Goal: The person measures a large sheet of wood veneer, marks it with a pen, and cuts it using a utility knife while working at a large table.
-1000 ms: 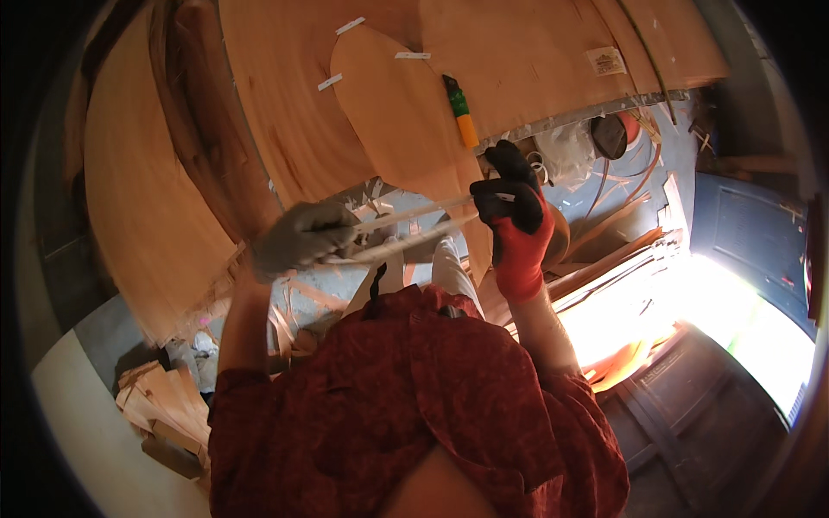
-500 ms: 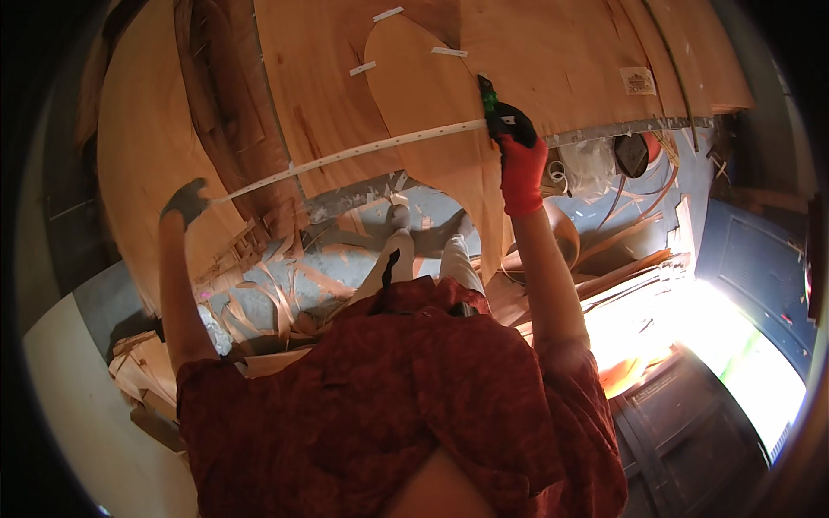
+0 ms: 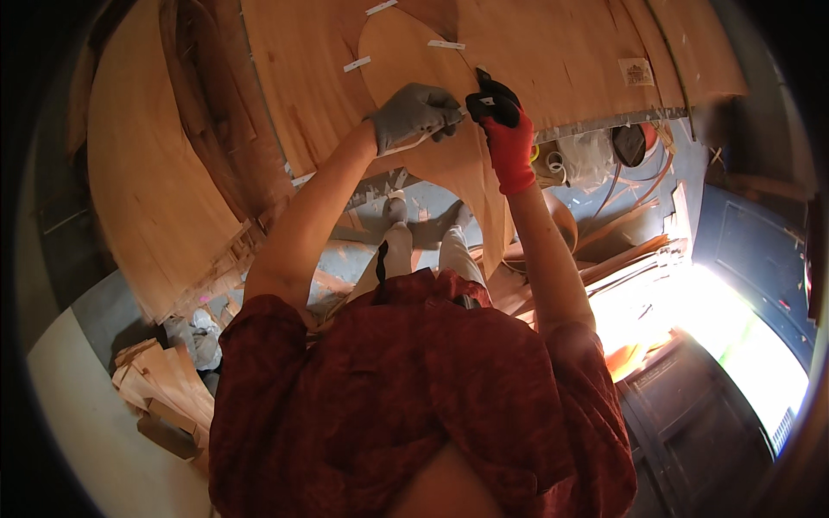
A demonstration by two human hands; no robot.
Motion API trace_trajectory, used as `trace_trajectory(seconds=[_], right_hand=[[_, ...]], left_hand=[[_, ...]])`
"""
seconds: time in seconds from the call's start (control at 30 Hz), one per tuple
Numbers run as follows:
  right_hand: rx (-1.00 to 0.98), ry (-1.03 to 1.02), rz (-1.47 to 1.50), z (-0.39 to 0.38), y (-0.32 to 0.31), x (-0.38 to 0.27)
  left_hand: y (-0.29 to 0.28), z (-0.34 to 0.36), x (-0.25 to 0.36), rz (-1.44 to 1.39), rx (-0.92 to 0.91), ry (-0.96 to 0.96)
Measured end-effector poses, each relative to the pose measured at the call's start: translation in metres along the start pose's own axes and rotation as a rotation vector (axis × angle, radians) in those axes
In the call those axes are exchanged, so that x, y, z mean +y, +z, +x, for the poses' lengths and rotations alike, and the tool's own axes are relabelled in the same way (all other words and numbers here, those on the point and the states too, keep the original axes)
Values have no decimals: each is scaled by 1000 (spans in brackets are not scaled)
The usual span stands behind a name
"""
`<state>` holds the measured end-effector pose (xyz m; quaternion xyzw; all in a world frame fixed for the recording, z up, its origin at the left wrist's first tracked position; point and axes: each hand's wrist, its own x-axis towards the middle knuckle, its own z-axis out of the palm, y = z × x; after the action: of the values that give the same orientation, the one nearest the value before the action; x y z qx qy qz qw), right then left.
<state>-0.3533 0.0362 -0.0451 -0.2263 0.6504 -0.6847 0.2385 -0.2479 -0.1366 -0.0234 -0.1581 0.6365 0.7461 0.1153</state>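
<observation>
My left hand point(image 3: 415, 115), in a grey glove, is closed on a white tape strip point(image 3: 406, 145), close beside my right hand point(image 3: 505, 134) over the front edge of the wooden veneer sheets point(image 3: 302, 78). My red-and-black gloved right hand is closed on the utility knife point(image 3: 482, 76), whose dark end shows above the fingers. A curved veneer piece point(image 3: 397, 52) lies under short white tape pieces point(image 3: 446, 45) at its seams, and its narrow lower part hangs past the edge.
Veneer offcuts point(image 3: 160, 388) are heaped at lower left by a crumpled plastic bag point(image 3: 203, 341). Under the bench's right side are tape rolls point(image 3: 555, 166), a dark round container point(image 3: 628, 145) and loose strips. A blue door point(image 3: 743, 242) stands at right beside a bright opening.
The knife, earlier lying on the veneer, has been picked up by my right hand. My left hand first stretched the tape out to the left, then came back beside my right.
</observation>
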Motion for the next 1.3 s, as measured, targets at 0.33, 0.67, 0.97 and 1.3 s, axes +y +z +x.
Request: trace_trajectory(seconds=[0.33, 0.67, 0.97, 1.3], right_hand=[[-64, -7, -1130, -4, -43, 45], [-161, 230, -909, 31, -56, 51], [213, 57, -526, 59, -88, 3], [-15, 226, -73, 33, -59, 12]], left_hand=[[-9, 6, -13, -142, 111, -190], [11, 47, -16, -127, 78, -297], [10, 58, -18, -149, 4, -368], [15, 29, 8, -110, -43, -267]])
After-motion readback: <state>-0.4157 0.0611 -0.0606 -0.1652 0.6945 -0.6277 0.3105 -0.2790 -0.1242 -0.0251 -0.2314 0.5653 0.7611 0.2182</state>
